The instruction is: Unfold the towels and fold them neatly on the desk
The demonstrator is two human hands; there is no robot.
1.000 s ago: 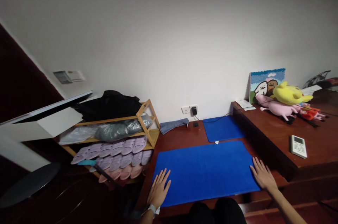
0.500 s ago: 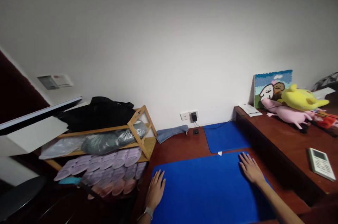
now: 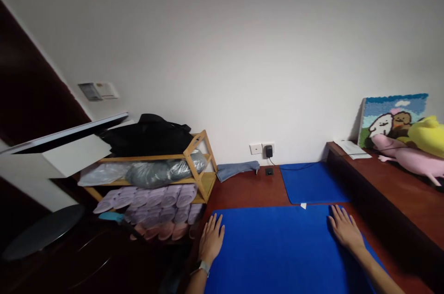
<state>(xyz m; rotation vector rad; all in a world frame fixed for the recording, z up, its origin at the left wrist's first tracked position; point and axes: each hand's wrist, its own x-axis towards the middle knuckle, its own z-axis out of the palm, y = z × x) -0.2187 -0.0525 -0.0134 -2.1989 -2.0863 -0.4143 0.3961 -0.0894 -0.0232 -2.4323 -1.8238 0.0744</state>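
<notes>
A large blue mat (image 3: 274, 248) covers the near part of the dark red-brown table. My left hand (image 3: 211, 238) lies flat at the mat's left edge, fingers stretched out, with a watch (image 3: 201, 267) on the wrist. On the mat's far right corner rests my right hand (image 3: 346, 228), fingers spread and holding nothing. Behind the large mat is a smaller blue mat (image 3: 314, 183), and a small white scrap (image 3: 303, 206) sits between the two. A folded piece of denim (image 3: 237, 170) lies against the wall at the table's back left.
To the left stands a wooden rack (image 3: 208, 185) with several slippers (image 3: 149, 197), plastic-wrapped bundles and a black bag (image 3: 149, 137). A raised ledge (image 3: 398, 183) on the right bears a pink plush toy (image 3: 409, 155) and a dog picture (image 3: 391, 118). A plug (image 3: 268, 150) with a cable is in the wall.
The view has swung left, so the scene sits further right and the calculator has left the frame. Both hands stay flat on the mat in nearly the same places.
</notes>
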